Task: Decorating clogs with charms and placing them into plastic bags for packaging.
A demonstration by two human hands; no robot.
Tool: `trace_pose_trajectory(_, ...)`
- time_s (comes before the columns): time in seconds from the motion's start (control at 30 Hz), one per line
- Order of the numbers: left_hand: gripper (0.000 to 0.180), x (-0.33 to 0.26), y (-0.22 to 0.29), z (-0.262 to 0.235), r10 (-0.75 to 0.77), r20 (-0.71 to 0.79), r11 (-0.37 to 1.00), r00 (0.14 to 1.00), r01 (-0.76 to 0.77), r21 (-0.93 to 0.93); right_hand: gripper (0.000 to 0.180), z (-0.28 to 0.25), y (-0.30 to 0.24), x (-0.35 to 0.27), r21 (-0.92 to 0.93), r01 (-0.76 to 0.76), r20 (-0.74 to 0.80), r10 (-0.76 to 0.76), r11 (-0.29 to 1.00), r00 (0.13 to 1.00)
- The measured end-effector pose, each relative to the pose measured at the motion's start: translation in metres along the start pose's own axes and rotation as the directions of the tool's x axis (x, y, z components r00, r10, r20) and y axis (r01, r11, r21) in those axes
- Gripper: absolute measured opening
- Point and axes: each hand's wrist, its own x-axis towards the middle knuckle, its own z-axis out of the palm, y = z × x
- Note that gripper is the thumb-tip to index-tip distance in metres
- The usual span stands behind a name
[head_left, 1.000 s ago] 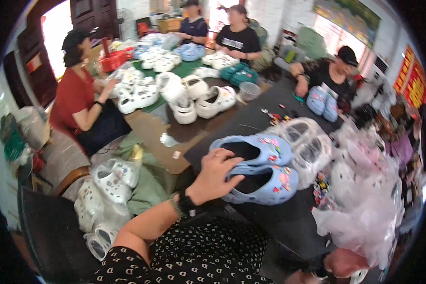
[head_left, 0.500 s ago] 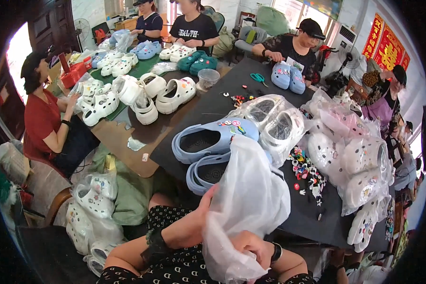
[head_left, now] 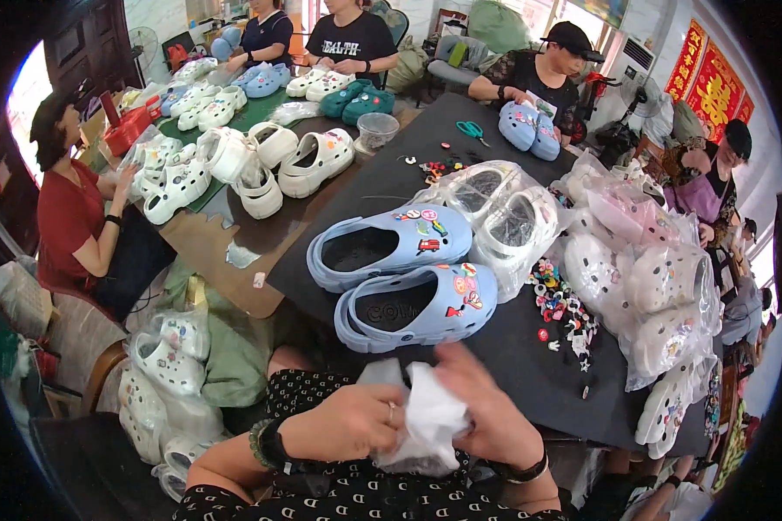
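A translucent white plastic bag (head_left: 430, 425) is bunched up above my lap, between my two hands. My left hand (head_left: 352, 423) is closed, its fingers pinching the left side of the bag. On the bag's other side my right hand (head_left: 488, 415) holds it, with the upper fingers smeared by motion. Just beyond my hands, on the black table, a pair of light blue clogs sits side by side: the nearer clog (head_left: 473, 306) and the farther clog (head_left: 356, 285). Both carry colourful charms on their toes.
Bagged white clogs (head_left: 521, 227) stand behind the blue pair, and more bagged clogs (head_left: 665, 282) are heaped at right. Loose charms (head_left: 565, 304) lie between. Teal scissors (head_left: 472, 132) lie farther back. A co-worker (head_left: 543, 82) handles blue clogs (head_left: 530, 130). Bagged clogs (head_left: 169, 373) sit at lower left.
The plastic bag has gone from hanging loose in front of the clogs to a crumpled bunch lower down. My right hand has risen beside it. Both blue clogs now show fully.
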Motion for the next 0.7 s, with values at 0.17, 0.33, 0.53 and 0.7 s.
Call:
trace_pose_trajectory(0.17,0.011,0.003,0.002,-0.009,0.199,0.075,0.98,0.977,-0.198,-0.017,0.072,0.026,0.02,-0.017,0.367,-0.235,0.347,0.102,0.9,0.932)
trace_pose_trajectory(0.33,0.038,0.004,0.001,-0.016,0.124,-0.083,0.992,0.989,-0.12,0.044,0.046,0.016,0.02,-0.012,0.344,-0.047,0.039,0.036,0.938,0.999)
trace_pose_trajectory(0.53,0.109,-0.008,-0.012,0.005,-0.348,0.007,0.592,0.938,0.225,-0.774,0.018,-0.015,-0.012,-0.006,0.129,-0.103,-0.236,0.131,0.986,0.963)
trace_pose_trajectory(0.7,0.111,-0.02,-0.019,0.043,-0.422,0.159,0.317,0.893,0.31,-0.896,0.018,0.009,-0.01,-0.004,0.177,-0.374,-0.365,0.414,0.91,0.834)
